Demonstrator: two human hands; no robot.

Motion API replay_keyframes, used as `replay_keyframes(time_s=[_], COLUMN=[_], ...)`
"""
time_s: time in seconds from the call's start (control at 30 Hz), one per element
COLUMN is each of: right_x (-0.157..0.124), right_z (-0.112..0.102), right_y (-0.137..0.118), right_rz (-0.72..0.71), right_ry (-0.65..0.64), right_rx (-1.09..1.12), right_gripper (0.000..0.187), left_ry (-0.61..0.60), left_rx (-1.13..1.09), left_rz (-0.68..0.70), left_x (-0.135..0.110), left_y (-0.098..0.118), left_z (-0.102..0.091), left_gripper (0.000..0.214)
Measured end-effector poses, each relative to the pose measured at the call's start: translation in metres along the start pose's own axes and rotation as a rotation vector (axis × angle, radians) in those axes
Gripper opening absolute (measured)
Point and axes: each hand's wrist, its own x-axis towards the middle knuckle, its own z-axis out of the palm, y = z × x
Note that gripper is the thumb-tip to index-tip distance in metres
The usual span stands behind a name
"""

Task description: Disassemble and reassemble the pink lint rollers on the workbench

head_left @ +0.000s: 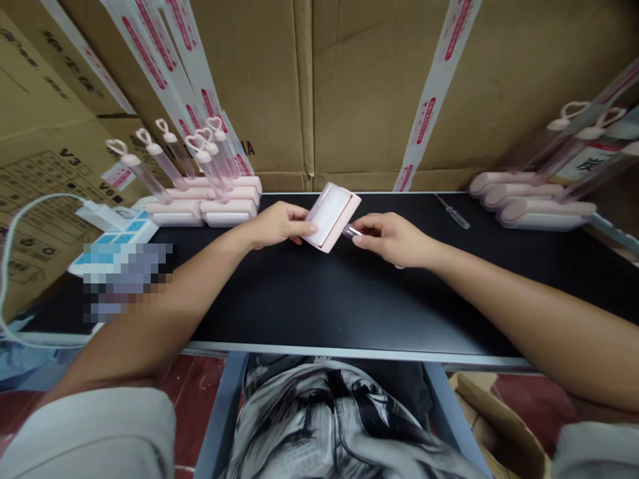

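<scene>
Over the middle of the black tabletop, my left hand grips the white and pink head of a lint roller, thumb on its face. The head is tilted, and a reddish-brown line runs along the seam between its white and pink parts. At its right side, my right hand is closed around the clear handle. My right fingers and palm cover most of that handle. Several similar pink rollers stand at the left with clear upright handles and heart-shaped loops.
More pink rollers stand at the right. A small screwdriver lies near the back edge. At the left are a white and blue power strip with a plugged-in charger and a white cable. Taped cardboard boxes wall the back.
</scene>
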Motion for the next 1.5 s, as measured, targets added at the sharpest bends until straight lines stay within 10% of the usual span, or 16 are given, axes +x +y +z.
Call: replay_keyframes(time_s=[0.2,0.47,0.53,0.63,0.83,1.07,1.27,1.5], right_x=[-0.004,0.001,0.008,0.017,0.017,0.036,0.038,0.014], right_z=[0.003,-0.003,-0.02,-0.063,-0.132,-0.09,-0.082,-0.045], right_y=[-0.008,-0.016,-0.002,0.036,0.11,0.115,0.112,0.038], right_rz=[-0.017,0.161,0.121,0.247,0.755,0.365,0.364,-0.039], right_ry=[0.055,0.029,0.147,0.392,0.107,0.172,0.256,0.437], right_rx=[-0.046,0.688,0.506,-0.363,-0.794,-0.77,-0.706,-0.131], right_gripper=[0.016,0.043,0.037,0.04,0.021,0.018,0.034,0.085], left_ry=[-0.034,0.142,0.183,0.239,0.231,0.243,0.226,0.187], left_rx=[-0.001,-0.446,-0.521,-0.575,-0.602,-0.617,-0.613,-0.6], left_rz=[0.049,-0.079,-0.099,-0.108,-0.119,-0.123,-0.138,-0.182], left_x=[0.001,0.005,0.006,0.006,0.004,0.004,0.002,0.004], left_y=[-0.003,-0.004,-0.001,0.003,0.005,0.01,0.012,0.008], left_z=[0.002,0.024,0.024,0.019,0.017,0.021,0.022,0.027], left_gripper=[0.05,0.038,0.035,0.035,0.041,0.042,0.043,0.046])
